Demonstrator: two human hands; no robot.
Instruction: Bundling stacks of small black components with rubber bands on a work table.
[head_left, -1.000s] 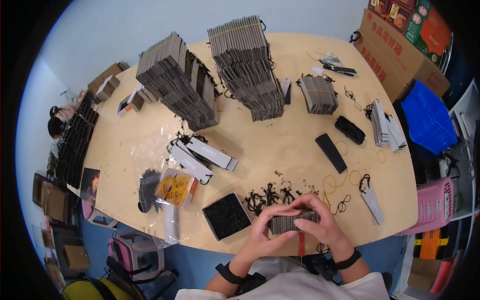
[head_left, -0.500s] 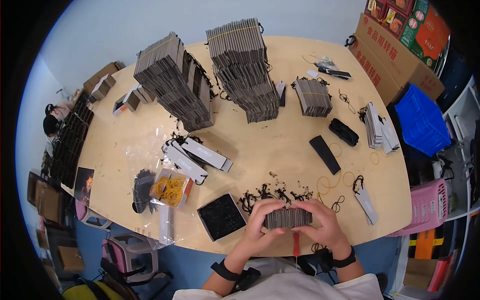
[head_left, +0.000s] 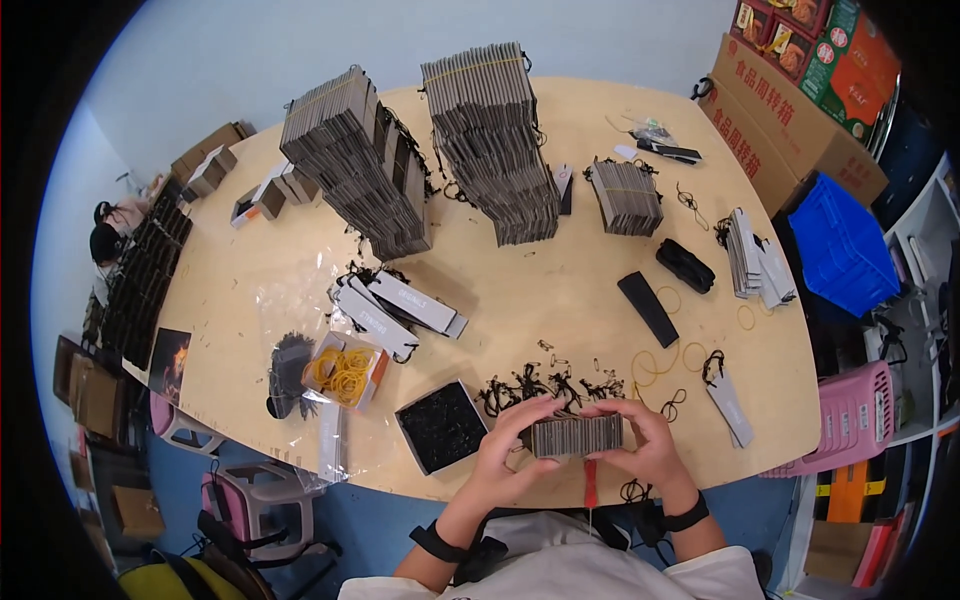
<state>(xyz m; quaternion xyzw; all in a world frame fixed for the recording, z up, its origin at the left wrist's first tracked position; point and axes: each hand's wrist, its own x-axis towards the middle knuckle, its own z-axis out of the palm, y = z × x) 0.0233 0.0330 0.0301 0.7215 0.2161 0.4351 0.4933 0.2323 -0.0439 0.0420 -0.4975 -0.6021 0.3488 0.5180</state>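
Note:
Near the table's front edge, a compact stack of grey card tags stands on edge between my two hands. My left hand is curled round its left end, fingertips on the far side and thumb on the near side. My right hand grips the right end in the same way. Black cords with small metal pins fan out on the table just beyond the stack. Below it, a red-handled tool with a thin metal shaft points toward me at the table edge.
Left of my hands sits a box of black pieces, then a box of yellow rubber bands. Tall bundles of grey tags stand at the back. White tags, loose rubber bands and a black strip lie to the right.
My left thumb has slid slightly left along the near side of the stack. The whole view has shifted a little; the stack stays between both hands.

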